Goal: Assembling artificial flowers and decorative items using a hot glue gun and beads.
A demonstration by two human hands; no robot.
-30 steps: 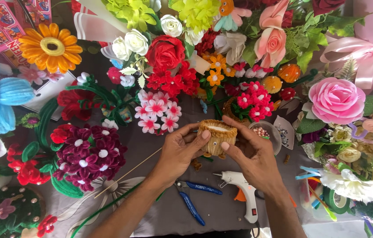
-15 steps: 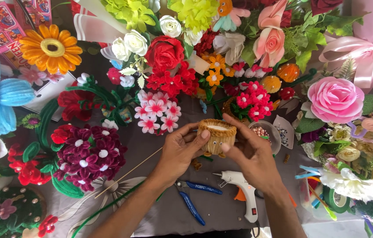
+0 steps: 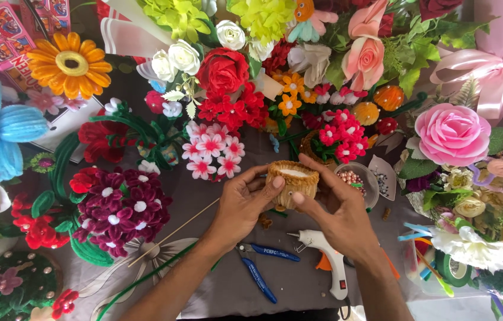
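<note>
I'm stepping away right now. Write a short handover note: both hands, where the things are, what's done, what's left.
Left hand and right hand: both grip the small tan fuzzy cup-shaped piece above the grey cloth-covered table.
Nearby: white glue gun and blue-handled pliers lie in front of the hands; thin wooden stick to the left; clear bowl of beads to the right.
Done: the cup has its shape, with a pale inside.
Left: no flowers in it yet.
</note>
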